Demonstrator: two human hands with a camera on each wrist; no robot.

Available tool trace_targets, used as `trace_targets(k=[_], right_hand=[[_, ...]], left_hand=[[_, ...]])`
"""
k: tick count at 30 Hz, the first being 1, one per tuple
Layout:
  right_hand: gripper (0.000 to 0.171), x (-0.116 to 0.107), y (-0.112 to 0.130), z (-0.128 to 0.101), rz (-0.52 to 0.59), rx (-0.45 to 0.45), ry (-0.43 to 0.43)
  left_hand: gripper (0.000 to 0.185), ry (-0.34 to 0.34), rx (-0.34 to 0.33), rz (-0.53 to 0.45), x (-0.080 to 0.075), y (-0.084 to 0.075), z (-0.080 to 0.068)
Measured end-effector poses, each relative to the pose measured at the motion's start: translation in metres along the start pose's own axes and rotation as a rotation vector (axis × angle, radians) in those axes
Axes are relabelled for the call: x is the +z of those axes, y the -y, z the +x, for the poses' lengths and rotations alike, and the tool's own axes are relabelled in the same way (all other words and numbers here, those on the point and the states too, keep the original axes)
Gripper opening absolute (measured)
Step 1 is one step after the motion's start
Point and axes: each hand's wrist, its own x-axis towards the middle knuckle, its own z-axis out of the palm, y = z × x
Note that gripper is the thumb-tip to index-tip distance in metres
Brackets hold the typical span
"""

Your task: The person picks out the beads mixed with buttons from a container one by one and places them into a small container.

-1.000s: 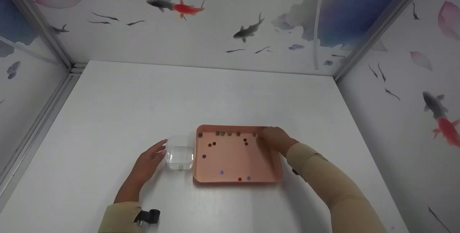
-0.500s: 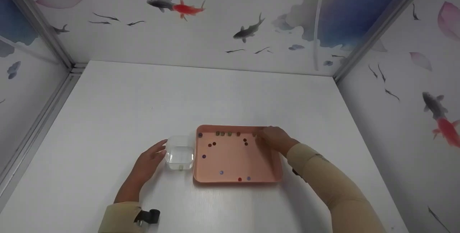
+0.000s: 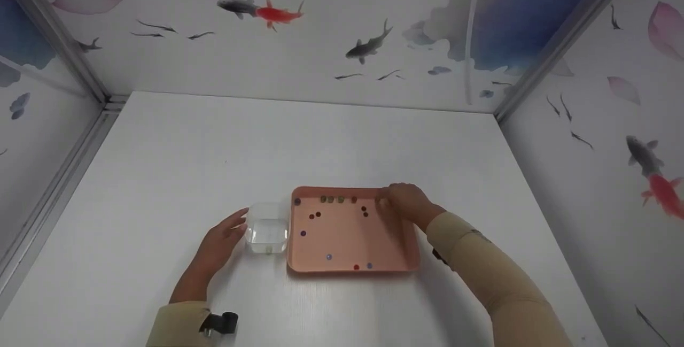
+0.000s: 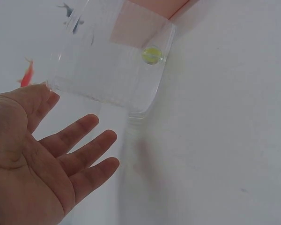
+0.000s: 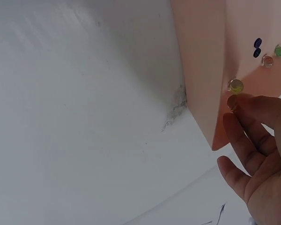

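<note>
Clear square plastic box [image 3: 267, 232], touching shallow pink plastic tray [image 3: 406, 253] left wall: 1 yellow-green bead [image 4: 152, 55] inside. About 12 small coloured beads [image 3: 328, 256] remain in tray. Right hand [image 3: 409, 202] fingertips closing on yellowish bead [image 5: 235, 86] at far-right corner. Left hand [image 3: 222, 237] flat, fingers relaxed, beside box.

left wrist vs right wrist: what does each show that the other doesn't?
Left wrist only: the open left hand beside a clear box holding one yellow marble. Right wrist only: right hand fingertips at a yellowish marble in the tray corner, with green and blue marbles farther along. Shared: the pink tray and the white table.
</note>
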Motion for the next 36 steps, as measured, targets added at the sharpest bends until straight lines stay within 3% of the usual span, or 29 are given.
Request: trace_targets(k=[4,7,11,16,27,36], right_hand=[[0.025,-0.002,0.005,-0.003,-0.192,-0.156,-0.022],[0.018,-0.004,0.01,-0.007,-0.235,-0.218,-0.04],[0.014,-0.006,0.015,-0.011,-0.207,-0.258,-0.052],[0.022,-0.008,0.02,-0.013,-0.27,-0.341,-0.071],[0.026,-0.007,0.032,-0.014,-0.159,-0.317,-0.076],[0.026,-0.007,0.035,-0.013,-0.126,-0.458,-0.098]], left_hand=[[0.048,0.009,-0.014,-0.007,0.0,0.001,0.001],[0.048,0.009,-0.018,-0.012,0.0,0.001,0.002],[0.048,0.002,-0.019,-0.009,0.0,0.0,0.001],[0.048,-0.004,-0.032,0.007,0.001,-0.002,0.0],[0.048,-0.01,-0.05,0.028,0.002,-0.002,-0.001],[0.047,-0.005,-0.023,-0.006,0.002,-0.001,-0.001]])
